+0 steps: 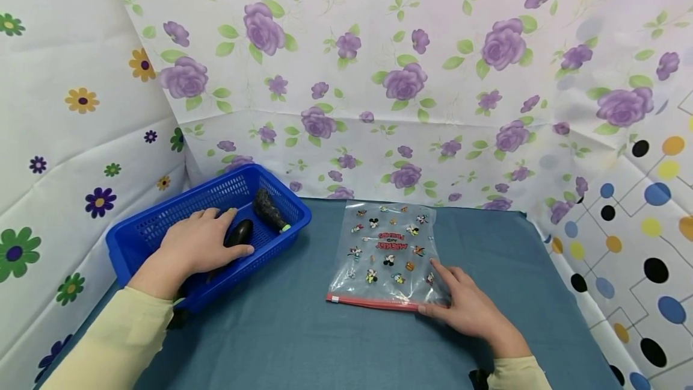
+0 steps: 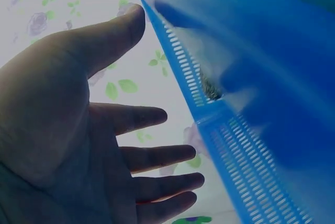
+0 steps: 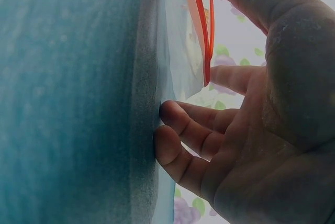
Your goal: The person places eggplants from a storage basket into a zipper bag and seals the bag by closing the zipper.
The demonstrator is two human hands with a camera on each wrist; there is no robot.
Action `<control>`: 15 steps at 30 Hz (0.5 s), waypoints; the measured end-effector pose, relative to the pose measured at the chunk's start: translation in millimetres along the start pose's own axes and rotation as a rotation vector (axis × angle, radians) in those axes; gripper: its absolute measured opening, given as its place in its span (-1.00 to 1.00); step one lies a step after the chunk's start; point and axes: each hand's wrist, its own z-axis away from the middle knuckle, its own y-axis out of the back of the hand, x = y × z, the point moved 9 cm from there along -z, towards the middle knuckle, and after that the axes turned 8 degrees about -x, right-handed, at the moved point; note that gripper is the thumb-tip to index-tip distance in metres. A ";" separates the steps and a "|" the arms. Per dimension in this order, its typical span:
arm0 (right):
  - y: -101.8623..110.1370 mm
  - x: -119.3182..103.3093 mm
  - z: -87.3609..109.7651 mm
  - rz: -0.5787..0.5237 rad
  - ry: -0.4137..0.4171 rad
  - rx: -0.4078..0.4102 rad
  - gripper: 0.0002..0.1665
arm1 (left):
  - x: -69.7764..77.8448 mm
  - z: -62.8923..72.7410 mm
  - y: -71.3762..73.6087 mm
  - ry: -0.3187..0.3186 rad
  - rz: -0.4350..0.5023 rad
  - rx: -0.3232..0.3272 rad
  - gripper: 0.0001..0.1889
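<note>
A blue plastic basket (image 1: 260, 173) stands on the left. My left hand (image 1: 200, 242) hovers over it, fingers spread and nothing held; the left wrist view shows the same hand (image 2: 104, 124) beside the perforated wall. Under the fingers lies a dark, glossy rounded thing (image 1: 242, 232), partly hidden. Farther back in the basket is a dark, rough elongated thing (image 1: 267, 209) with a bright green tip. A clear zip bag (image 1: 373, 275) with cartoon prints and a red slider strip lies flat. My right hand (image 1: 468, 306) touches its near right corner, fingers loosely bent.
A teal cloth (image 1: 271, 342) covers the table. Flowered white sheets (image 1: 346, 77) rise behind and on the left, and a dotted sheet (image 1: 649, 245) stands on the right. A dark object (image 1: 178, 318) shows below the basket's near corner, by the left sleeve.
</note>
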 end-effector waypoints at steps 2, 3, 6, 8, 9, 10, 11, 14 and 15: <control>0.4 -0.2 0.0 0.001 0.005 0.002 0.40 | -0.7 0.2 1.9 0.006 -0.002 -0.004 0.11; 0.5 -0.4 0.1 0.002 0.009 0.003 0.40 | -1.2 0.3 2.7 0.009 -0.004 -0.007 0.10; 0.9 -0.8 0.9 0.001 0.020 0.007 0.39 | -3.6 -0.4 5.0 0.015 -0.012 -0.014 0.08; 0.8 -0.9 1.1 0.002 0.027 0.009 0.39 | -5.1 -1.2 5.8 0.013 -0.017 -0.016 0.08; 0.7 -0.8 1.1 0.000 0.028 0.009 0.39 | -5.9 -1.7 6.0 0.013 -0.019 -0.017 0.07; 0.7 -0.8 1.1 0.000 0.029 0.010 0.39 | -6.7 -2.4 6.0 0.013 -0.022 -0.018 0.06; 0.5 -0.7 1.1 -0.001 0.030 0.009 0.39 | -7.5 -3.0 6.2 0.013 -0.025 -0.017 0.05; 0.3 0.0 0.8 -0.003 0.027 0.009 0.39 | -9.4 -5.3 6.3 0.010 -0.029 -0.014 0.02; 0.4 0.1 0.7 -0.003 0.026 0.010 0.40 | -10.2 -6.2 5.8 0.010 -0.029 -0.017 0.01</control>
